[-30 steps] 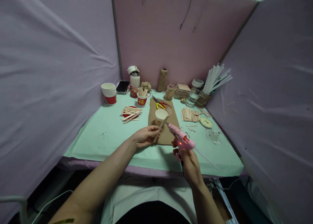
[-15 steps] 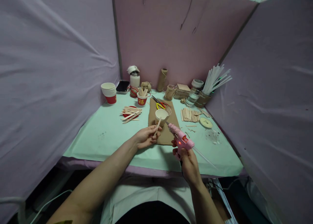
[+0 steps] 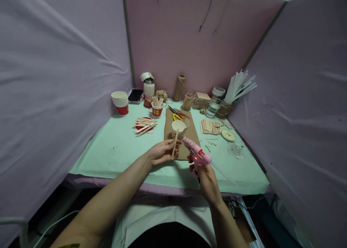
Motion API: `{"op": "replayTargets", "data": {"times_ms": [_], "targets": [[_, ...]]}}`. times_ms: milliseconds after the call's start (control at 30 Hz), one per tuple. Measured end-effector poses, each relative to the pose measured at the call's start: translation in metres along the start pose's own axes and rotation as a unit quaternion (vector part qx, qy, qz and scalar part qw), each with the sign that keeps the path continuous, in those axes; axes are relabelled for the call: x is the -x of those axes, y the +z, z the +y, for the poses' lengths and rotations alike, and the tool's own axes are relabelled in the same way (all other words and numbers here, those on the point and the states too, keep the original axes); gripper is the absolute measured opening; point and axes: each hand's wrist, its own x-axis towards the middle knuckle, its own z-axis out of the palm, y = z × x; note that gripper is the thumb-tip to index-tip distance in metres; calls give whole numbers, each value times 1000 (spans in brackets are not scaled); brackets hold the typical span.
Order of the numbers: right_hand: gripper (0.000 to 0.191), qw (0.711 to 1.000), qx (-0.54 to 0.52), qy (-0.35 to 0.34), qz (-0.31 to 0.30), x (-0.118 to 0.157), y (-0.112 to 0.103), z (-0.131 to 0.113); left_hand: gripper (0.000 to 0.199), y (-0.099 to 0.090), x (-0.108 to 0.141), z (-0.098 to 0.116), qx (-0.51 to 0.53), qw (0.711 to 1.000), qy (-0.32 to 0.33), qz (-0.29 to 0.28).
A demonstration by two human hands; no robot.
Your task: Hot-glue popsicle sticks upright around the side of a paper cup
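Observation:
My left hand (image 3: 161, 152) pinches a flat wooden stick (image 3: 175, 142), held nearly upright over the front edge of a brown cardboard sheet (image 3: 189, 132). My right hand (image 3: 204, 175) grips a pink glue gun (image 3: 197, 155) with a red light on and a clear glue rod sticking out behind it. The gun's nozzle points up-left toward the stick, a short gap away. A paper cup (image 3: 179, 128) stands on the cardboard just beyond the stick.
On the mint-green table (image 3: 121, 147) lie a pile of sticks on a red plate (image 3: 144, 125), a red cup with sticks (image 3: 157, 110), stacked cups (image 3: 120, 101), scissors (image 3: 175, 113), cut sticks (image 3: 210, 127), a jar of white rods (image 3: 233, 96). Purple cloth walls enclose three sides.
My left hand has turned the stick from a slant to nearly upright. The glue gun has shifted slightly left, closer to the stick.

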Motion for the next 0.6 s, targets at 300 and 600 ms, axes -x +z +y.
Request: {"op": "replayTargets", "data": {"times_ms": [300, 600], "targets": [[56, 1000, 14, -2, -10, 2, -1, 3, 17, -3, -2, -2, -28, 999, 38, 9], [56, 1000, 21, -6, -12, 3, -3, 6, 24, -1, -1, -1, -13, 999, 39, -1]]}}
